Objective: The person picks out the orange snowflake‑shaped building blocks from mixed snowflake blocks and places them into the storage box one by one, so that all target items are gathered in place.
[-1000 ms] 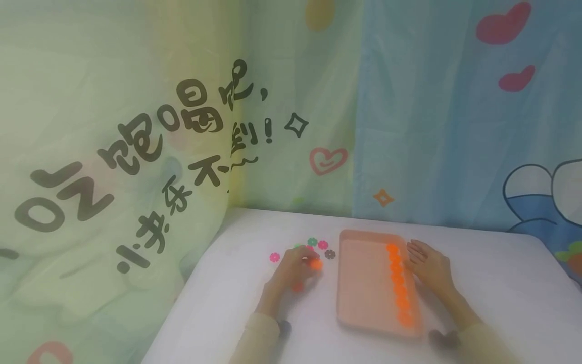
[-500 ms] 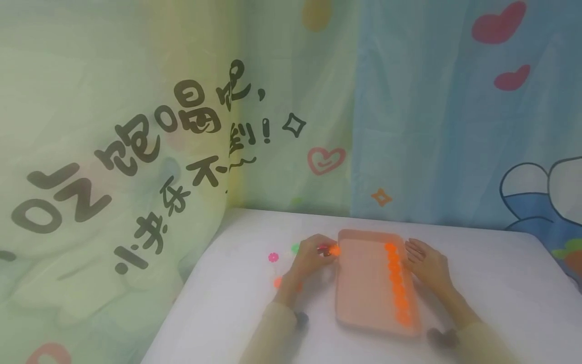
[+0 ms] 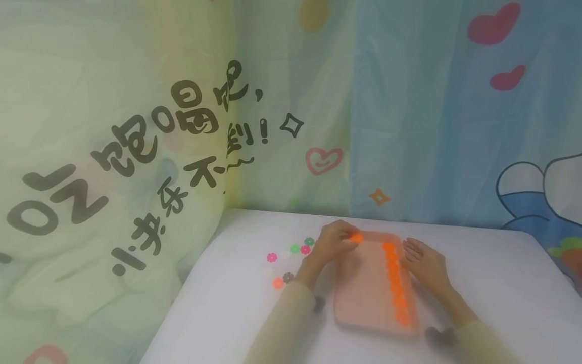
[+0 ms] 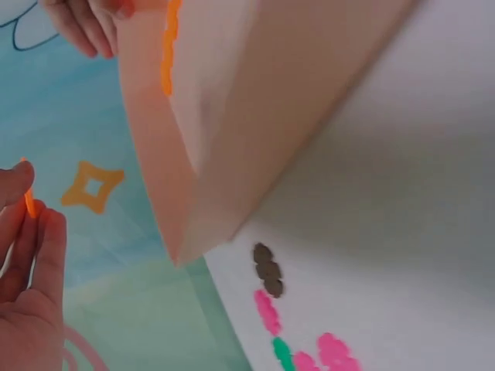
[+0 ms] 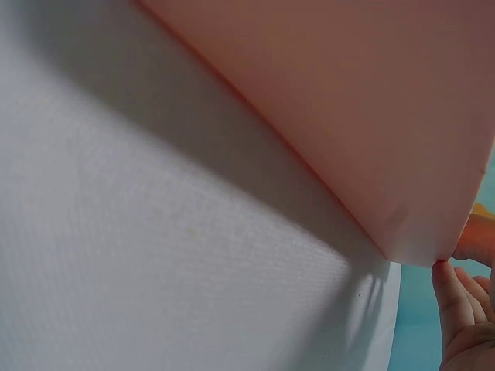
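A pink-orange rectangular tray (image 3: 364, 296) lies on the white table. Along its right side runs a row of bright orange flower-shaped discs (image 3: 394, 278). My left hand (image 3: 334, 243) is over the tray's far left corner and pinches one orange flower-shaped disc (image 3: 356, 237) between thumb and fingertips; the left wrist view shows this disc (image 4: 29, 197) edge-on. At the tray's right rim, my right hand (image 3: 425, 260) holds on, fingers outside and thumb at the edge. The right wrist view shows those fingertips (image 5: 452, 294) against the tray wall (image 5: 371, 139).
Loose flower-shaped discs lie left of the tray, among them a pink disc (image 3: 272, 258), a green disc (image 3: 295, 248), an orange disc (image 3: 278, 283) and a brown disc (image 3: 288, 277). A printed curtain (image 3: 291, 177) hangs behind the table (image 3: 218, 313).
My left hand has moved right and away from me, carrying the orange disc from the loose pieces to above the tray's far left corner. The right hand stays at the rim.
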The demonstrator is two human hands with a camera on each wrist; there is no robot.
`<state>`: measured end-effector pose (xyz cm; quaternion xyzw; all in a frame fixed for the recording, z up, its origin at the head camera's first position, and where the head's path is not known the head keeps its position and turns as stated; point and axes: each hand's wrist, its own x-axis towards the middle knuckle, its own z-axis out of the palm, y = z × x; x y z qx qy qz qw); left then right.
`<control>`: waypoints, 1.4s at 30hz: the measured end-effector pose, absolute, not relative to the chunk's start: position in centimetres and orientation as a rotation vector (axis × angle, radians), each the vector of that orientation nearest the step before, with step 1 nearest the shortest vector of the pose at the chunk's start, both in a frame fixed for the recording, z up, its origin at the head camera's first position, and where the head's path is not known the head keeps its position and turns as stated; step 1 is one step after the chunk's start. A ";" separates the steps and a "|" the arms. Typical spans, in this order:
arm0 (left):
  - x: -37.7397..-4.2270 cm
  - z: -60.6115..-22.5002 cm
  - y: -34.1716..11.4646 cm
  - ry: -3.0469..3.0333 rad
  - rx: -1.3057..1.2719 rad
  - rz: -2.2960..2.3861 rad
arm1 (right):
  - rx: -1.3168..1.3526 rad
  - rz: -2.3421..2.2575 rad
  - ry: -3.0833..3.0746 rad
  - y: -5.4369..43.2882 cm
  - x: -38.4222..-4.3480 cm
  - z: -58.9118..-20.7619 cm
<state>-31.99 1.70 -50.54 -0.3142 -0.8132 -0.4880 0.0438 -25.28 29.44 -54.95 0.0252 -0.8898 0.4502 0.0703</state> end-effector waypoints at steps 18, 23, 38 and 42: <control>-33.6 -47.7 5.7 -2.445 -0.999 -1.573 | 0.035 1.375 -2.672 29.1 -24.7 -54.3; -33.8 -48.5 7.0 -2.294 -0.977 -1.753 | 0.042 1.379 -2.655 28.4 -24.3 -53.8; -30.1 -51.8 8.5 -2.356 -0.664 -1.961 | 0.055 1.455 -2.591 28.9 -24.7 -54.4; -30.8 -53.6 8.9 -2.327 -0.704 -1.975 | 0.042 1.437 -2.616 29.0 -24.9 -54.6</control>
